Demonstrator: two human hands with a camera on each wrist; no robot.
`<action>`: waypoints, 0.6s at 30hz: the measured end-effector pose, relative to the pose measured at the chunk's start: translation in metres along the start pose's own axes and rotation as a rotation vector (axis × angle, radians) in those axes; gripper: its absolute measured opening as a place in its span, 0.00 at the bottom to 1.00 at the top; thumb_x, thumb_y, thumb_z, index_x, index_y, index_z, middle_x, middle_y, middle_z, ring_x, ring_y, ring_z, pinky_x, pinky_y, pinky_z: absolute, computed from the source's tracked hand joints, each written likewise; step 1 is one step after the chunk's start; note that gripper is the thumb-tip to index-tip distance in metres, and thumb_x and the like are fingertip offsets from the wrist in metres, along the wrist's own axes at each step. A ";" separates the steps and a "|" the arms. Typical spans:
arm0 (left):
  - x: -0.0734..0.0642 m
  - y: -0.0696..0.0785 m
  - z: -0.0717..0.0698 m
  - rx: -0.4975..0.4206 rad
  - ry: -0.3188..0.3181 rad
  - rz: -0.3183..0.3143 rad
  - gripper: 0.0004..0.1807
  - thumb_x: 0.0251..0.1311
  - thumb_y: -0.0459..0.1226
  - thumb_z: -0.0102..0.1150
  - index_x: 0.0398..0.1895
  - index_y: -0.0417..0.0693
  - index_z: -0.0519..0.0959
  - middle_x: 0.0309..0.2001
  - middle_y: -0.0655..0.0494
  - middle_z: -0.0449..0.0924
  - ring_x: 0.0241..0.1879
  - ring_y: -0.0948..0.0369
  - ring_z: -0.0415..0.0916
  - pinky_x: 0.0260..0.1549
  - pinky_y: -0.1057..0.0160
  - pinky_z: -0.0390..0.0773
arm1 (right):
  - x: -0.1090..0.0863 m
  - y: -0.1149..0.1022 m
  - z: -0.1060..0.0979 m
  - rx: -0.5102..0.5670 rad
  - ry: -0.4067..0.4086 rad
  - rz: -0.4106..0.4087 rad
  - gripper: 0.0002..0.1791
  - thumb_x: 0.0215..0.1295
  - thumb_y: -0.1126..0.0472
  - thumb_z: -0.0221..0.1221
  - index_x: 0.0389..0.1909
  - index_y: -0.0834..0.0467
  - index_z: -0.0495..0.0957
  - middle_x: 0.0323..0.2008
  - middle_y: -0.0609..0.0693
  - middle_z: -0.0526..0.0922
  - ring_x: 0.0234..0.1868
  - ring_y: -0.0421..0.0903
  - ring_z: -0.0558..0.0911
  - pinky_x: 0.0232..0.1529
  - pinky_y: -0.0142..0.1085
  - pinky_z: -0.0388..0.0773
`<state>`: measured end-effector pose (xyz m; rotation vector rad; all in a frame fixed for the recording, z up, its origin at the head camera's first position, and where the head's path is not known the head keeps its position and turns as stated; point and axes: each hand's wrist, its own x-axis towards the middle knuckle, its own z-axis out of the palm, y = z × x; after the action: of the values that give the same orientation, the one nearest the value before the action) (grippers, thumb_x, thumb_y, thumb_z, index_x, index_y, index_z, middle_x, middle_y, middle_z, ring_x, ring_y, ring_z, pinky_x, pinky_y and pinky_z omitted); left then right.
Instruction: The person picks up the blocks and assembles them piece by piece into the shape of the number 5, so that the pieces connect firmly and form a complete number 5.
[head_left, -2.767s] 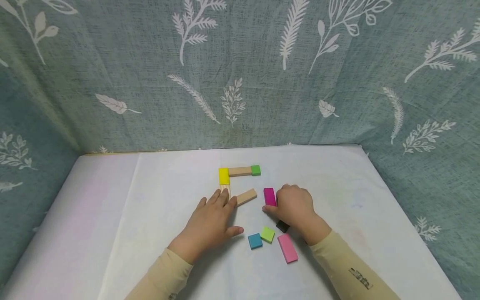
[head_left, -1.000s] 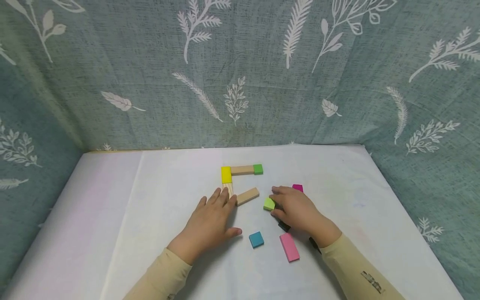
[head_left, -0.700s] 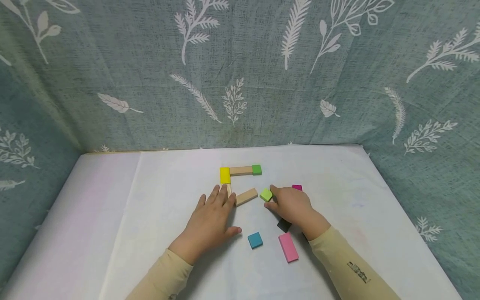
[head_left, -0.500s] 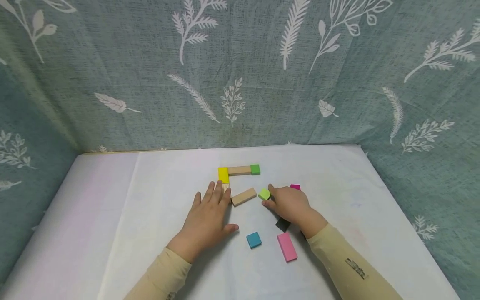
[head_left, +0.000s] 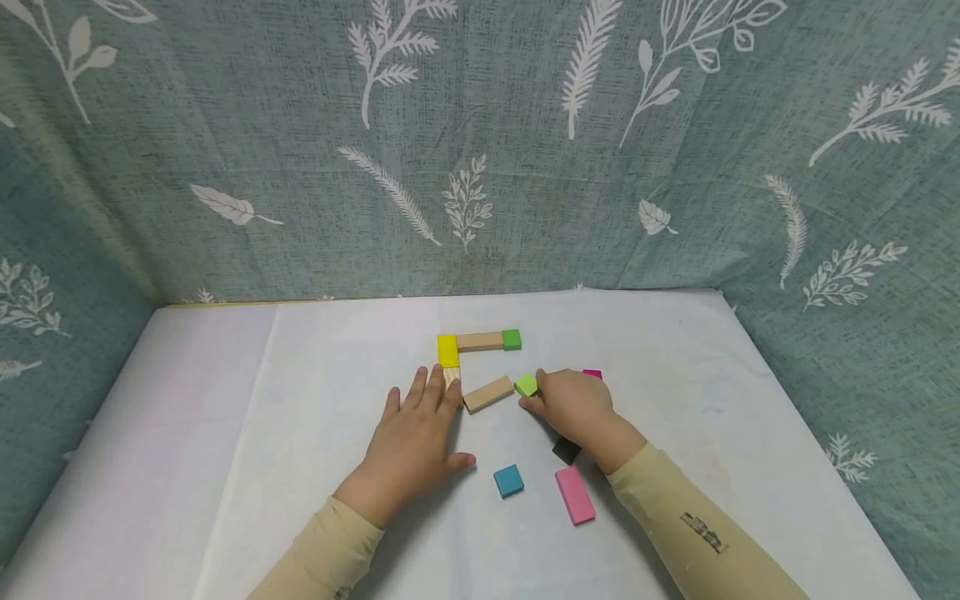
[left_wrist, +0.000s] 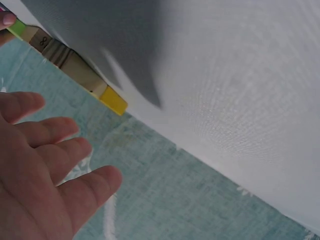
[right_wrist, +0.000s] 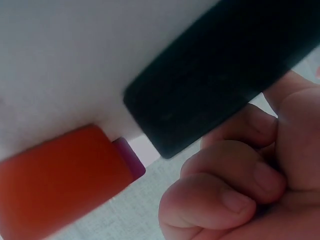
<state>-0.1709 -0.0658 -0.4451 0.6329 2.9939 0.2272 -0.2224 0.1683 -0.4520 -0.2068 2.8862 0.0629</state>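
While the left hand (head_left: 409,440) rests with straight, spread fingers near the pale wooden block (head_left: 451,374), perhaps guarding it, the right hand (head_left: 576,408) pinches the lime-green square wooden block (head_left: 526,385) against the tan rectangular wooden bar (head_left: 488,395) on the white tabletop (head_left: 337,358), probably to align them.

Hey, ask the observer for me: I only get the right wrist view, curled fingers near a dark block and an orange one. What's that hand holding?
Observer: In the head view, the right hand holds a lime block at its fingertips.

Operator: And where's the other hand?

Observer: The left hand, fingers spread, partly covers a pale wooden block just below the yellow block.

Operator: What's at the far end of the layout?

Observer: A green block sits at the right end of the far wooden block.
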 end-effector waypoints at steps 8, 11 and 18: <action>-0.001 0.002 -0.002 0.015 -0.005 0.007 0.57 0.52 0.64 0.68 0.78 0.44 0.58 0.79 0.38 0.50 0.79 0.40 0.47 0.70 0.32 0.56 | -0.001 -0.001 -0.001 0.009 -0.002 -0.014 0.38 0.66 0.35 0.59 0.69 0.55 0.73 0.49 0.54 0.87 0.31 0.44 0.79 0.25 0.36 0.74; -0.002 0.002 -0.002 0.013 -0.006 0.008 0.57 0.53 0.64 0.68 0.78 0.44 0.58 0.79 0.38 0.50 0.79 0.40 0.48 0.70 0.32 0.56 | 0.000 -0.001 0.001 -0.002 0.002 -0.019 0.39 0.66 0.34 0.59 0.69 0.55 0.73 0.50 0.54 0.87 0.32 0.44 0.80 0.26 0.37 0.76; -0.002 0.002 -0.002 0.016 0.005 0.011 0.57 0.52 0.63 0.69 0.78 0.44 0.58 0.79 0.38 0.50 0.79 0.40 0.48 0.70 0.32 0.57 | -0.001 0.002 0.001 0.007 0.022 -0.043 0.36 0.65 0.34 0.60 0.64 0.56 0.77 0.41 0.53 0.88 0.30 0.44 0.81 0.25 0.37 0.75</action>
<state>-0.1683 -0.0646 -0.4427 0.6517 3.0006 0.2066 -0.2212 0.1701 -0.4523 -0.2703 2.9016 0.0431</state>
